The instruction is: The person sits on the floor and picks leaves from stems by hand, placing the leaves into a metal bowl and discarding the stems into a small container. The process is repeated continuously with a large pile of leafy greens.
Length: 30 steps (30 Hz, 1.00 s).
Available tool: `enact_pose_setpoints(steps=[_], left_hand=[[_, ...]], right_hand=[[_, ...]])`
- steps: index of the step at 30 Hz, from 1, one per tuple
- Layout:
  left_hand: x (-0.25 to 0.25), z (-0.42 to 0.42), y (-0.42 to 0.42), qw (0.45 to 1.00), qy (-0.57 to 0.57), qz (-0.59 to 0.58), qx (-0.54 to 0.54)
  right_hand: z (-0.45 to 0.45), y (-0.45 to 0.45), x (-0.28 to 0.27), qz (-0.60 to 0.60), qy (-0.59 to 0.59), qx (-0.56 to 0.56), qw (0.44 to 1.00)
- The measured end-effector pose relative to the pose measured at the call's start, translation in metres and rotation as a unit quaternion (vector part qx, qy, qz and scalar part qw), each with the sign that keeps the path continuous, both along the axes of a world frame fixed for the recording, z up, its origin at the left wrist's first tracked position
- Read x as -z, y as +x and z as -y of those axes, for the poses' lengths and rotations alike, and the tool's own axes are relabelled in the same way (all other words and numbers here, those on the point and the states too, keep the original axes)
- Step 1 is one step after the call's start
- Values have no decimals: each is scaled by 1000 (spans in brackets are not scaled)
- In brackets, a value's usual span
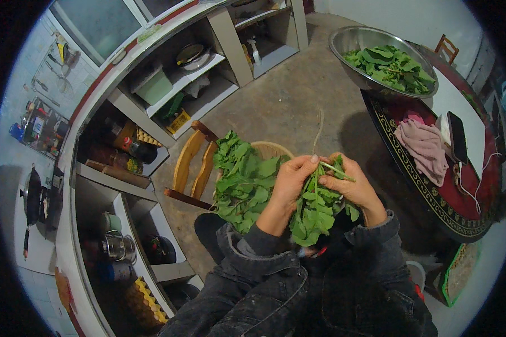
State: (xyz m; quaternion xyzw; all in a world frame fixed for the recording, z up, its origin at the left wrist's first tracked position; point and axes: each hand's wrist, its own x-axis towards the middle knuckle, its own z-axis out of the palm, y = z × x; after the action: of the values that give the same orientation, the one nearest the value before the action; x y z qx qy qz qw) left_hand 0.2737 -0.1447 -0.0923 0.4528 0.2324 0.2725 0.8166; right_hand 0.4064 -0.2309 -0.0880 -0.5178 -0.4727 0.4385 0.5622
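A leafy green plant [316, 206] hangs between my hands, its long thin root [319, 126] pointing away from me. My left hand [293, 179] pinches it near the base of the root. My right hand [350, 183] grips a green stem and leaves of the plant. Just left of my hands, a heap of leafy greens [244, 185] lies on a round woven basket [274, 148]. More loose leaves [392, 69] fill part of a large steel bowl [423, 90] at the upper right.
A wooden chair [189, 164] stands beyond the basket. The dark red table [485, 198] at right bears the bowl, a pink cloth [423, 147], a phone [457, 137] and a white cable [472, 193]. Open shelves with pots, bottles and egg trays [145, 299] curve along the left.
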Motion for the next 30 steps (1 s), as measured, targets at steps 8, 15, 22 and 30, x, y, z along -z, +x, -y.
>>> enact_pose_setpoints(steps=[8, 15, 22, 30], left_hand=[[0, -3, -2, 999, -39, 19, 21], [7, -4, -1, 1000, 4, 13, -9], [14, -1, 3, 999, 21, 20, -32], [11, 1, 1, 995, 94, -39, -19]], right_hand=[[3, 7, 4, 10, -30, -10, 999], [5, 9, 7, 28, -28, -11, 999], [6, 3, 9, 239, 29, 33, 970], [5, 4, 15, 203, 31, 62, 977]])
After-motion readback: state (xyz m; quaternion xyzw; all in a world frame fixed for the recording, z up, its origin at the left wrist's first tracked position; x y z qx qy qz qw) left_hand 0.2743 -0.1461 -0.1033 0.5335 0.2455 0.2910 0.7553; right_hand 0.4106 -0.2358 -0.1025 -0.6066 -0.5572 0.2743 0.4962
